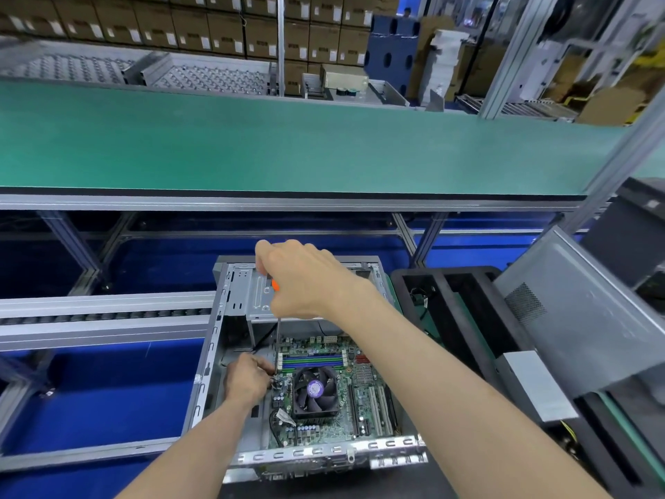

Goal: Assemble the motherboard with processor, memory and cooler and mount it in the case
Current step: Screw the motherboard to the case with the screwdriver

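Observation:
An open grey computer case (212,340) lies flat in front of me. Inside it sits the green motherboard (363,394), with a black fan cooler (316,390) and blue and green memory slots (312,361). My right hand (302,279) grips the orange handle of a long screwdriver (277,340). Its shaft runs straight down to the board's left edge beside the cooler. My left hand (248,379) is curled at the shaft's tip, pinching something there that I cannot make out.
A black tray frame (446,318) stands right of the case, and a grey case side panel (583,318) leans further right. A green conveyor belt (288,145) runs across behind. Roller rails (108,318) lie to the left over blue flooring. Cardboard boxes are stacked far back.

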A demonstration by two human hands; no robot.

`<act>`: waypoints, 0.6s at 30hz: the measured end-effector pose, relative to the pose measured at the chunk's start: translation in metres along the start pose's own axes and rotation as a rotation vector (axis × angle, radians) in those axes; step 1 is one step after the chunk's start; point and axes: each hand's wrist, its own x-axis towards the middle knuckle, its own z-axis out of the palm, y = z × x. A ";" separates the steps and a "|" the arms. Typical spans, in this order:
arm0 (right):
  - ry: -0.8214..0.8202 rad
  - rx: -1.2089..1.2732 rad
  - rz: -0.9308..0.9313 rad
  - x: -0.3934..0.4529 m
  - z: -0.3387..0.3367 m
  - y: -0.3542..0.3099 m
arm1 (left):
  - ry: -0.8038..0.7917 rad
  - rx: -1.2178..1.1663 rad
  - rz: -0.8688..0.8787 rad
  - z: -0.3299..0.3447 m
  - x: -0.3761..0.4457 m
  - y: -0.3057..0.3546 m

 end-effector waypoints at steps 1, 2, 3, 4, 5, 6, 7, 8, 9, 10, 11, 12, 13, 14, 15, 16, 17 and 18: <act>0.023 -0.036 0.027 0.001 0.001 -0.001 | -0.001 -0.006 -0.002 0.000 0.000 0.000; 0.057 -0.087 0.053 0.002 0.003 -0.001 | -0.002 -0.011 -0.004 0.000 -0.001 0.000; 0.069 -0.121 0.070 0.002 0.004 -0.002 | -0.003 -0.018 -0.007 0.000 -0.001 0.000; 0.061 -0.113 0.067 0.001 0.004 -0.001 | -0.006 -0.021 -0.009 0.000 -0.001 0.000; 0.044 -0.074 0.043 0.001 0.003 -0.001 | -0.008 -0.023 -0.009 0.000 -0.001 0.001; 0.023 -0.013 0.015 0.000 0.001 0.000 | -0.008 -0.023 -0.008 -0.001 -0.002 0.001; 0.001 0.033 -0.003 0.000 0.000 0.000 | -0.008 -0.024 -0.007 -0.001 -0.002 0.001; -0.003 0.038 -0.002 0.001 0.001 0.000 | -0.010 -0.025 -0.006 -0.001 -0.002 0.001; 0.019 0.007 0.020 0.001 0.002 -0.001 | -0.013 -0.029 -0.009 -0.001 -0.002 0.001; 0.056 -0.055 0.047 0.002 0.004 -0.002 | -0.013 -0.032 -0.014 -0.001 -0.002 0.001; 0.080 -0.104 0.071 0.001 0.004 -0.002 | -0.012 -0.036 -0.021 -0.001 -0.001 0.002; 0.075 -0.107 0.078 0.001 0.004 -0.001 | -0.014 -0.039 -0.027 -0.001 -0.001 0.002; 0.062 -0.077 0.058 0.000 0.002 -0.001 | -0.016 -0.045 -0.036 0.000 -0.001 0.002; 0.045 -0.032 0.030 -0.001 0.000 0.000 | -0.017 -0.048 -0.043 0.000 -0.001 0.003; 0.030 0.004 0.012 -0.002 0.000 0.001 | -0.018 -0.047 -0.045 0.000 -0.001 0.003; 0.027 0.005 0.014 -0.002 -0.001 0.000 | -0.020 -0.045 -0.043 0.001 -0.001 0.003; 0.042 -0.022 0.035 -0.002 0.001 0.000 | -0.021 -0.046 -0.039 0.001 0.000 0.003; 0.068 -0.063 0.059 -0.002 0.002 0.000 | -0.020 -0.049 -0.036 0.001 0.000 0.004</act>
